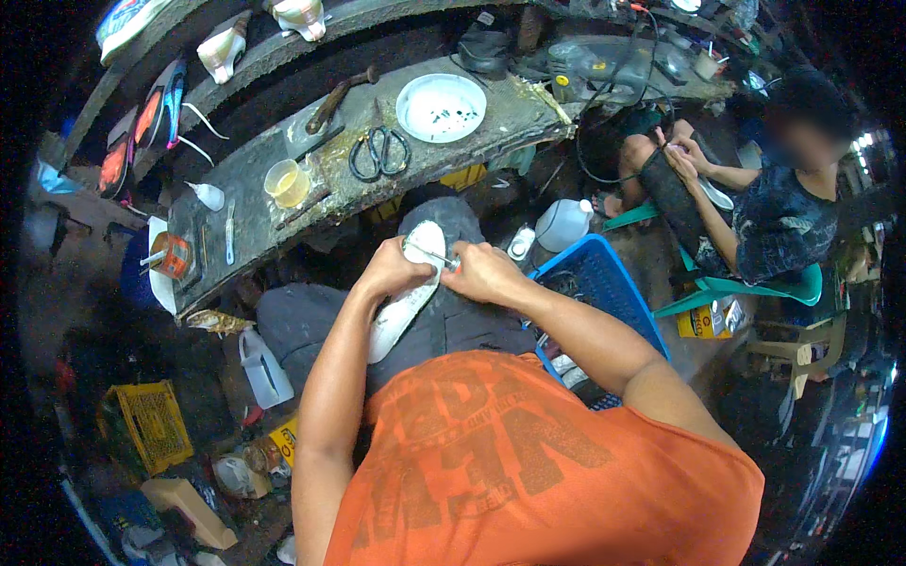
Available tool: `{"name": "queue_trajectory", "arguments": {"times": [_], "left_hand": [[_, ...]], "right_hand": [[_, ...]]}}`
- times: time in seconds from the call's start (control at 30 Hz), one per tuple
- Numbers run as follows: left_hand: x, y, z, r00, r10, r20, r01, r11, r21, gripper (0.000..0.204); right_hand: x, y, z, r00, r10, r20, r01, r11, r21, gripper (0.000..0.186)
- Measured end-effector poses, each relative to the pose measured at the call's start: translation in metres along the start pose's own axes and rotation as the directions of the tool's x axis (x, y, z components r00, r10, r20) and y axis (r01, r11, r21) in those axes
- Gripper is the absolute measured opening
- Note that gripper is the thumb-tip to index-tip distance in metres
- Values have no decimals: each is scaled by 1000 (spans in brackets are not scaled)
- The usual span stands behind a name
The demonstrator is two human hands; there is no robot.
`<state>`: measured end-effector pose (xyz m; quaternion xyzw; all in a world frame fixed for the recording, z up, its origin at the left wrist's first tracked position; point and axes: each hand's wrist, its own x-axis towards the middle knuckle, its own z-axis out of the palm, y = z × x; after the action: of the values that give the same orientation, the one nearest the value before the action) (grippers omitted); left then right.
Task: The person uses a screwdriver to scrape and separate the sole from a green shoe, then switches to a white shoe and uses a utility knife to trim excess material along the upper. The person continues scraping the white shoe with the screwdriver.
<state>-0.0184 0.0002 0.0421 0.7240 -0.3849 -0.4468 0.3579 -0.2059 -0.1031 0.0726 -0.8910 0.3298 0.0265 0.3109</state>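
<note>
A long white shoe sole (396, 321) lies slanted over my grey-trousered lap. My left hand (394, 272) is closed on it near its upper part, thumb across the white surface. My right hand (486, 274) is closed on a thin metal tool (436, 256) that lies across the upper end of the sole; its tip is by my left fingers, and its exact kind is unclear. My two hands are a short way apart, on either side of the sole.
Ahead, a worn bench (236, 245) holds scissors (377, 168), a white plate (441, 107), a hammer and a cup (287, 183); shoes sit above. A blue crate (599, 274) and jug (563, 226) are beside me. A co-worker (783, 226) sits at right.
</note>
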Motion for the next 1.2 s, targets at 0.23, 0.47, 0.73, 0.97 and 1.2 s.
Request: {"name": "queue_trajectory", "arguments": {"times": [0.23, 0.47, 0.73, 0.97, 1.2], "left_hand": [[1, -4, 2, 996, 29, -83, -20, 995, 100, 85], [2, -6, -1, 997, 48, -60, -43, 996, 78, 94], [-17, 37, -11, 956, 223, -189, -242, 967, -82, 56], [-47, 54, -29, 967, 192, -170, -211, 972, -99, 49], [-68, 51, -46, 951, 30, -307, -271, 558, -785, 56]], "right_hand": [[23, 17, 5, 970, 234, 68, -243, 945, 217, 57], [23, 20, 4, 989, 140, 45, -144, 981, 131, 58], [-7, 4, -19, 958, 266, 109, -205, 364, 909, 42], [-25, -27, -38, 981, 95, 169, -189, 277, 942, 34], [-27, -48, -40, 995, -35, 91, -70, 396, 916, 30]]}}
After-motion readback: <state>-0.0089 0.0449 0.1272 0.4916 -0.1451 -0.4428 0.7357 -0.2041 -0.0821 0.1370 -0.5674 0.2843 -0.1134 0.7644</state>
